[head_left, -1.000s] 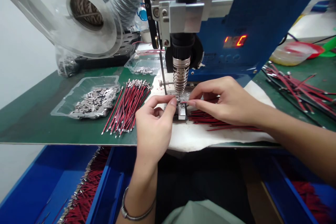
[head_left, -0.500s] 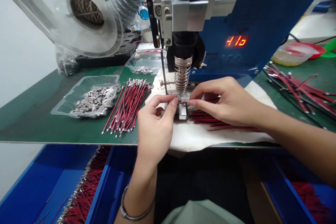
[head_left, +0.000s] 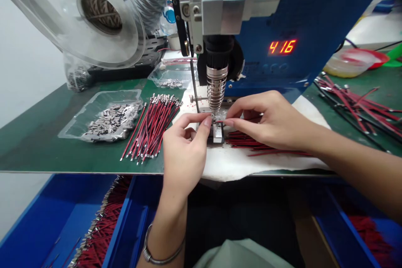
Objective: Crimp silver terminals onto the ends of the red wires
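Note:
Under the spring-wrapped soldering tip [head_left: 216, 86], my two hands meet at a small metal fixture [head_left: 217, 134]. My right hand [head_left: 266, 119] pinches a red wire [head_left: 220, 121] between thumb and forefinger, its end reaching over the fixture. My left hand [head_left: 185, 146] is closed, thumb and forefinger pressed together at the fixture's left side; whatever lies between them is hidden. Below my right hand, several red and black wires [head_left: 241, 140] lie on a white cloth [head_left: 226, 169]. To the left is a bundle of red and black wires [head_left: 153, 127] with metal connectors at their far ends.
A clear plastic tray [head_left: 67, 132] holds small metal connectors; a second clear tray [head_left: 153, 76] stands behind. The blue machine [head_left: 314, 4] with a red display rises ahead. A solder reel [head_left: 63, 16] hangs upper left. Blue bins [head_left: 75, 201] of wires sit below the table edge. More wires [head_left: 361, 104] lie right.
Both hands keep nearly the same pose at the fixture. The whole view has shifted slightly, and the red display now reads 416 clearly.

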